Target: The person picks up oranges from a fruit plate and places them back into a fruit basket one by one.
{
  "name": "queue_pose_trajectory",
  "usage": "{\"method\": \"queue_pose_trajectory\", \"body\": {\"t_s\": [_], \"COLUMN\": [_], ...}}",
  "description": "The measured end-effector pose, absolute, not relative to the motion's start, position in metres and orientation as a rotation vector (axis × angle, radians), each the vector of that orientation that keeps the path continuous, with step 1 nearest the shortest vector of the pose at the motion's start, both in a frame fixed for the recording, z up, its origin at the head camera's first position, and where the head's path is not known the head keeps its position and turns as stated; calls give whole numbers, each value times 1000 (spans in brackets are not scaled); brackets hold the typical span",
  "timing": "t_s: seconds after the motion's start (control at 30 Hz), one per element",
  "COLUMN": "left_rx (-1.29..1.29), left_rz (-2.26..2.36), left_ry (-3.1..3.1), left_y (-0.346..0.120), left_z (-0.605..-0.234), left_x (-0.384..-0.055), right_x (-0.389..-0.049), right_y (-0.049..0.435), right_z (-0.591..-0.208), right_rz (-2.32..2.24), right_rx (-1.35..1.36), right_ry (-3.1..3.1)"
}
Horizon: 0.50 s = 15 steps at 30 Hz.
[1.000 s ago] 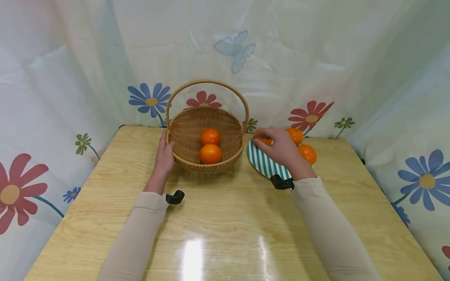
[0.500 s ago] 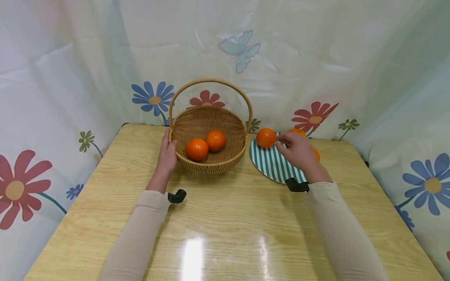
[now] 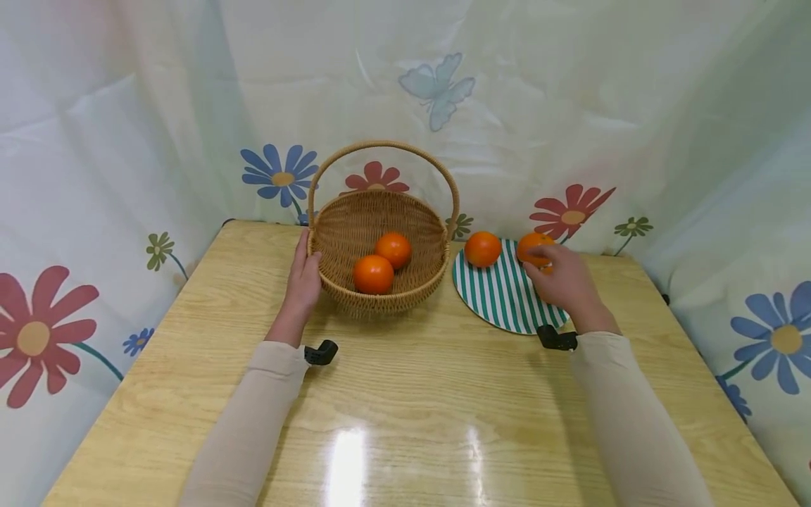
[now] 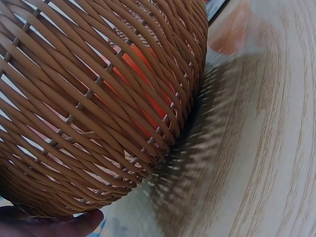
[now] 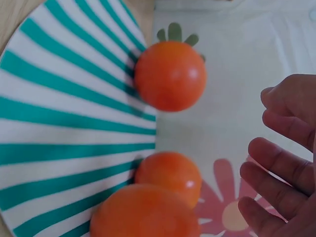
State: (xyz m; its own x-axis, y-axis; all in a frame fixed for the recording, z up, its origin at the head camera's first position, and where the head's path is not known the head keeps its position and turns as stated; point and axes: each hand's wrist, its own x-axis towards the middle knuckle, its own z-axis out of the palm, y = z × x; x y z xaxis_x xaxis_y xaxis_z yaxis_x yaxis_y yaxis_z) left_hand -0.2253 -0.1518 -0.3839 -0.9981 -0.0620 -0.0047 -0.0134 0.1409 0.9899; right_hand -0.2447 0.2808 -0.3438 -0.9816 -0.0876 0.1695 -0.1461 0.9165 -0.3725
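Observation:
My left hand (image 3: 302, 282) holds the left side of a wicker basket (image 3: 336, 218), its thumb at the rim. In the left wrist view, fingers (image 4: 79, 223) lie against the woven wall. Two oranges, a front one (image 3: 373, 274) and a back one (image 3: 393, 250), lie inside the basket. My right hand (image 3: 566, 282) hovers over a round green-and-white striped plate (image 3: 500, 296), fingers spread and slightly bent, holding nothing. Beside its fingertips is an orange (image 3: 531, 244); another orange (image 3: 483, 249) sits at the plate's left. A third orange (image 5: 143, 217) shows in the right wrist view, mostly hidden from the head.
The wooden table (image 3: 405, 394) extends in front of the basket and plate. A flowered curtain (image 3: 538, 127) hangs just behind the table's back edge and down both sides. Wrist cameras (image 3: 557, 338) sit on both wrists.
My right hand has moved right, away from the plate's left orange to the back-right one. The two oranges in the basket have rolled about. My left hand has stayed on the basket.

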Motion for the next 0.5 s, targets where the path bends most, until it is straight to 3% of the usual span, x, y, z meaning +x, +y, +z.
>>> {"method": "queue_pose_trajectory", "body": {"t_s": [0.2, 0.5], "left_rx": [82, 103], "left_rz": [-1997, -2010], "left_ry": [-2322, -2328], "left_y": [-157, -155], "left_z": [-408, -406], "left_x": [-241, -241], "right_x": [-248, -254], "right_y": [290, 313], "right_z": [-349, -367], "right_rz": [585, 609], "right_rx": [139, 78], "right_ry": [-2954, -3031]}}
